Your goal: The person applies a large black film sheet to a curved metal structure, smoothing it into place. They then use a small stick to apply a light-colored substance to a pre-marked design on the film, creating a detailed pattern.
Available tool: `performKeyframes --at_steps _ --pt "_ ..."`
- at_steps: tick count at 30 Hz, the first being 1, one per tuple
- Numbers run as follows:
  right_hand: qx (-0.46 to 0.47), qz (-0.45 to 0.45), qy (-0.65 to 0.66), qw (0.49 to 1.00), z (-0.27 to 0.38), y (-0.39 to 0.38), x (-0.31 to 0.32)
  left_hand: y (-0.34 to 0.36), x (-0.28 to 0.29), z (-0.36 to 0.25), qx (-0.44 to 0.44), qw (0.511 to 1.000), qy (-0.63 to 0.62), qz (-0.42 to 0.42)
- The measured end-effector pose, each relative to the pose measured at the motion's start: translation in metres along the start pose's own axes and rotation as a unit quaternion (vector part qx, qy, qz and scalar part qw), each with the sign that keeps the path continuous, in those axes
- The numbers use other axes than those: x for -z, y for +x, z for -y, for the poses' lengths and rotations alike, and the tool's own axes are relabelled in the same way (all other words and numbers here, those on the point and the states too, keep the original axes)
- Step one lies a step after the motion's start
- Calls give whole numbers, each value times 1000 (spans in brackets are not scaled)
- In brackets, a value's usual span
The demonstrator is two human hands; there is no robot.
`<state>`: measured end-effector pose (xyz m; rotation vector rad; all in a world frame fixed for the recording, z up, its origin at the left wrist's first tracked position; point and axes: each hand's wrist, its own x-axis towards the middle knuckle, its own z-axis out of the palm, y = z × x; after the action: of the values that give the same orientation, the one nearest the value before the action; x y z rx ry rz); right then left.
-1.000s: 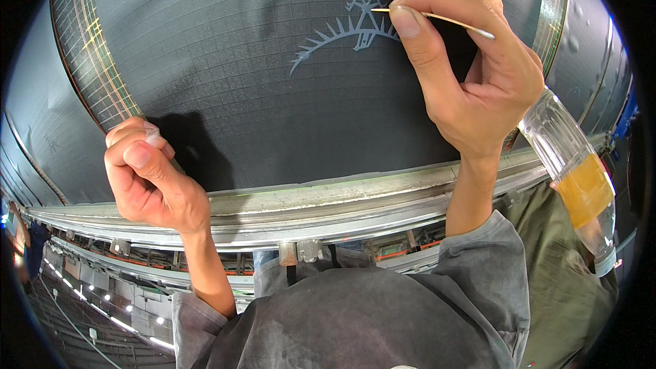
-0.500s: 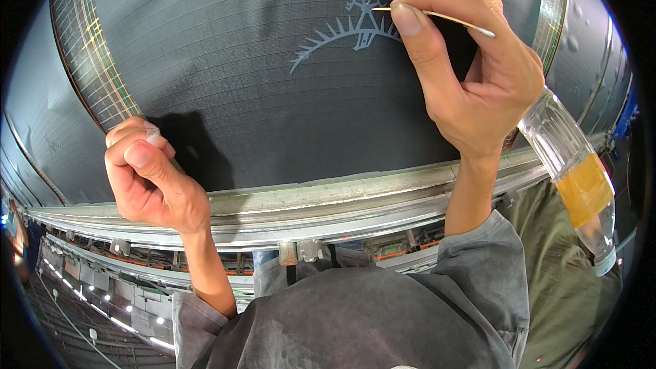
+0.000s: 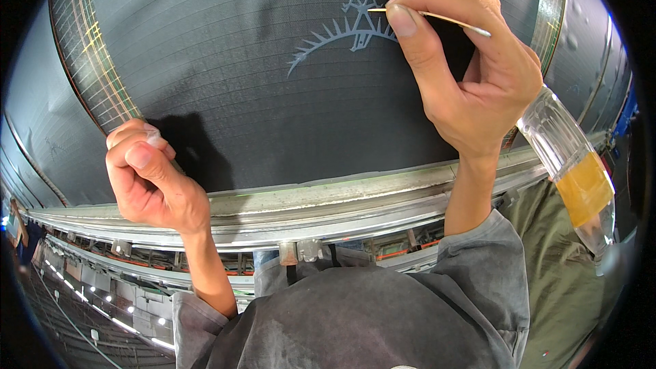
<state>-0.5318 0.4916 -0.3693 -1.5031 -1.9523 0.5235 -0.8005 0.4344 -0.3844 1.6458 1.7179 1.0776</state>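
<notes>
A cotton swab [image 3: 454,20] is pinched between the thumb and forefinger of my right hand [image 3: 471,61]. Its bare pointed end rests at or just over a pale blue-grey motif [image 3: 357,31] with a spiked arc, while the white cotton tip points away to the right. That motif lies on a dark, finely lined sheet [image 3: 287,116], and my right hand hides its right part. My left hand [image 3: 154,174] is closed at the sheet's near-left edge, with a small whitish, translucent scrap [image 3: 153,137] between its fingers; I cannot make out its kind.
A clear plastic bottle [image 3: 557,130] with an amber band stands out beside my right wrist. Olive cloth [image 3: 547,287] shows below it. A pale metal rail [image 3: 328,195] runs along the near edge. Gridded strips [image 3: 99,37] border the sheet.
The motif and my right hand with the swab have shifted slightly left. My left hand stays put. The bottle's lower end has become blurred.
</notes>
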Motion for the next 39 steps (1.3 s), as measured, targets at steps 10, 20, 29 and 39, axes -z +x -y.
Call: performKeyframes --at_steps 10,20,29,39 --pt "-4 -2 15 1000 0 0 0 -1 0 1 7 1000 -13 -3" --pt "55 -16 90 994 -23 -10 3 0 4 0 11 1000 -14 2" --pt "40 62 228 971 39 -24 6 4 24 -56 -47 993 30 103" --pt "-74 8 325 943 72 -43 -14 -1 6 -54 12 982 -121 145"
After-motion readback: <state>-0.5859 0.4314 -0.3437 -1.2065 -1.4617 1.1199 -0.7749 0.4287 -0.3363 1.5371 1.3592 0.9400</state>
